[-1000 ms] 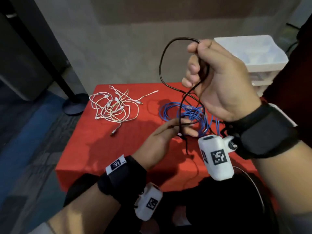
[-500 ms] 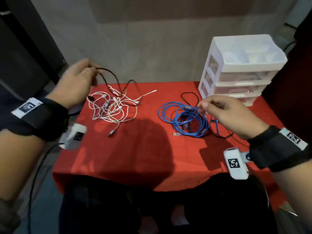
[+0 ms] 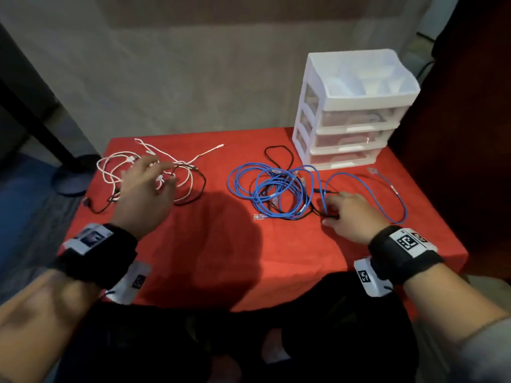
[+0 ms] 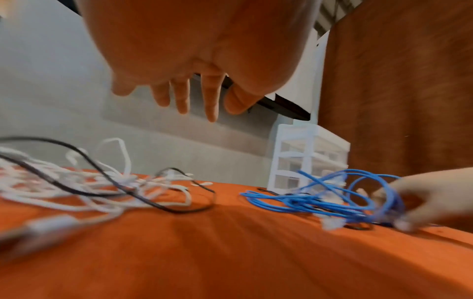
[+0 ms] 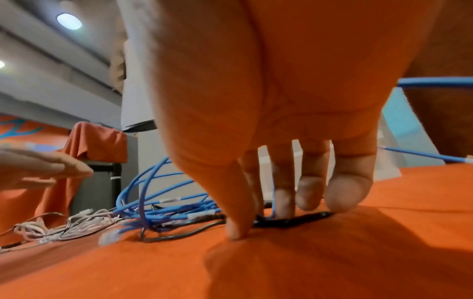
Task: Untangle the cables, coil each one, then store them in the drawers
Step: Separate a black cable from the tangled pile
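Left hand (image 3: 143, 194) hovers splayed, empty, over white cables (image 3: 121, 164); right hand (image 3: 351, 217) pinches black cable (image 5: 289, 219), fingertips partly hidden.

A tangle of white cables (image 3: 154, 172) is spread loosely at 10 o'clock on the table, with 1 black cable (image 3: 199, 186) looped through and around it. A loose heap of blue cables (image 3: 276, 189) is laid near the middle toward 2 o'clock, with 1 strand trailed out toward 3 o'clock; a second black cable (image 3: 279, 153) is threaded through it. A white drawer unit (image 3: 356, 111) with 3 closed translucent drawers is stood upright at 1 o'clock.
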A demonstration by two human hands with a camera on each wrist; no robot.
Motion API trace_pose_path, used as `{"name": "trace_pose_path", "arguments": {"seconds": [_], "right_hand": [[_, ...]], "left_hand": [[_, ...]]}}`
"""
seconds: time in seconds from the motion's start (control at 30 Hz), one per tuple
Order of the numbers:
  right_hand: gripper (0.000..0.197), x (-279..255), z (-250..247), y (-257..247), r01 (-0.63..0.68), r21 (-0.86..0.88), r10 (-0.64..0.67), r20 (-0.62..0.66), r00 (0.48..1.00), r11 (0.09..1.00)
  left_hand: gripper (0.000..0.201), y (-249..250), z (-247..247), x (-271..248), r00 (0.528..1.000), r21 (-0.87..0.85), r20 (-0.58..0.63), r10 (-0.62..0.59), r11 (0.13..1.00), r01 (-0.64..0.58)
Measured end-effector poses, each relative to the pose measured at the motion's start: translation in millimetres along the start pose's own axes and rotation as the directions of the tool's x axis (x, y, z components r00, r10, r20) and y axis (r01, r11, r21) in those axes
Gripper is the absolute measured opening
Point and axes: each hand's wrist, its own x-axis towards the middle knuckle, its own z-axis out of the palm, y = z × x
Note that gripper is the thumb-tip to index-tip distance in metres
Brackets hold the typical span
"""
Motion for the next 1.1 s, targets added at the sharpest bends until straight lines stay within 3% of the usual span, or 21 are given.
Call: {"name": "trace_pose_path", "arguments": {"seconds": [0.1,0.2,0.37,0.47,0.57,0.6,0.63,0.7,0.73,0.77,0.87,0.93,1.0,1.1], "right_hand": [[0.005,1.7,-0.7,-5.8,0.017,0.022,-0.017,-0.024,1.0,1.0],[0.015,0.4,-0.6,-7.7,0.053,0.242,-0.055,0.001,0.998,0.969],[0.018,-15.7,-20.1,-22.4,0.192,0.488,-0.235,0.028,0.972,0.851],[0.017,-24.3,-36.1,-23.5,0.268,0.514,-0.282,-0.053,0.958,0.815],[0.012,-32.1,-54.7,-22.1,0.273,0.575,-0.316,-0.026,0.948,0.771],[0.011,-35.1,-59.6,-23.0,0.274,0.581,-0.339,0.003,0.941,0.766],[0.01,-37.6,-62.7,-23.7,0.275,0.567,-0.353,0.029,0.935,0.777],[0.007,-40.0,-66.6,-26.7,0.289,0.518,-0.366,0.051,0.929,0.805],[0.006,-40.2,-66.8,-28.9,0.289,0.515,-0.371,0.061,0.926,0.807],[0.005,-39.8,-65.8,-32.1,0.296,0.539,-0.393,0.073,0.916,0.789],[0.01,-32.1,-66.2,-40.2,0.288,0.65,-0.375,-0.005,0.927,0.704],[0.015,-18.6,-72.2,-36.0,0.245,0.685,-0.199,-0.147,0.969,0.687],[0.018,-0.2,-77.5,-21.4,0.172,0.679,0.013,-0.257,0.966,0.713],[0.018,21.4,-74.1,0.7,0.084,0.649,0.122,-0.266,0.956,0.756]], "left_hand": [[0.019,52.7,22.5,-25.2,0.998,-0.185,0.018,0.053,0.982,-0.049],[0.017,111.8,45.4,-57.5,0.982,-0.338,0.146,0.118,0.939,-0.063],[0.035,184.7,99.1,-78.4,0.901,-0.467,0.326,0.285,0.877,-0.109],[0.035,205.0,113.5,-72.4,0.917,-0.43,0.341,0.206,0.902,-0.042],[0.029,209.9,120.4,-65.0,0.955,-0.431,0.292,0.043,0.898,0.092],[0.029,211.2,119.4,-60.1,0.946,-0.509,0.323,-0.02,0.839,0.191],[0.026,213.3,116.2,-54.7,0.915,-0.62,0.391,-0.098,0.707,0.341],[0.009,216.2,107.6,-43.3,0.746,-0.691,0.633,-0.206,0.283,0.665],[0.006,217.5,101.8,-38.9,0.679,-0.666,0.698,-0.228,0.144,0.732],[0.008,217.3,98.0,-36.3,0.64,-0.646,0.727,-0.249,0.07,0.76],[0.018,206.9,93.8,-36.9,0.636,-0.643,0.705,-0.315,0.096,0.76],[0.024,191.3,90.5,-40.0,0.661,-0.656,0.662,-0.353,0.153,0.739],[0.021,168.4,79.5,-42.7,0.736,-0.667,0.578,-0.353,0.314,0.675],[0.027,123.3,57.5,-43.2,0.859,-0.564,0.408,-0.31,0.654,0.504]]}}
